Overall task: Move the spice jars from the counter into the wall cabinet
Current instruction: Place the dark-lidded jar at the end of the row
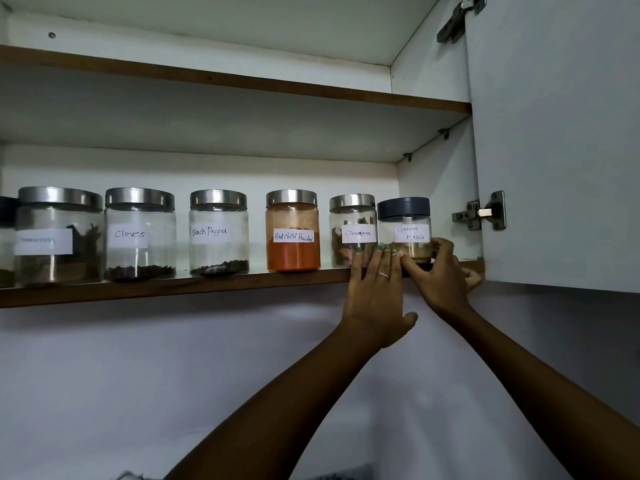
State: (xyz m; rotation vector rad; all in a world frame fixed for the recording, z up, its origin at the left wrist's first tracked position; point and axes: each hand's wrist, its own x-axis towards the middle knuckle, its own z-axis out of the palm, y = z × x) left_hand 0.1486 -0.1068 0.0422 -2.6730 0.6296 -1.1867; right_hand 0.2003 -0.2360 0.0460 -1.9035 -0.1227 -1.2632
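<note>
A small jar labelled Garam Masala (pixel 404 216), with a dark blue lid, stands at the right end of the lower cabinet shelf (pixel 173 284). My right hand (pixel 440 275) grips its lower right side. My left hand (pixel 375 292) rests flat with its fingertips against the jar's lower left and the shelf edge. To the left stand steel-lidded glass jars in a row: Cinnamon (pixel 351 220), Red Chilli Powder (pixel 292 233), Black Pepper (pixel 219 233), Cloves (pixel 139 237) and one with a blurred label (pixel 59 237).
The cabinet door (pixel 561 143) hangs open on the right, its hinge (pixel 483 212) close beside the Garam Masala jar. An upper shelf (pixel 242 83) runs above. Another dark-lidded jar (pixel 5 237) is cut off at the left edge. A plain wall lies below the cabinet.
</note>
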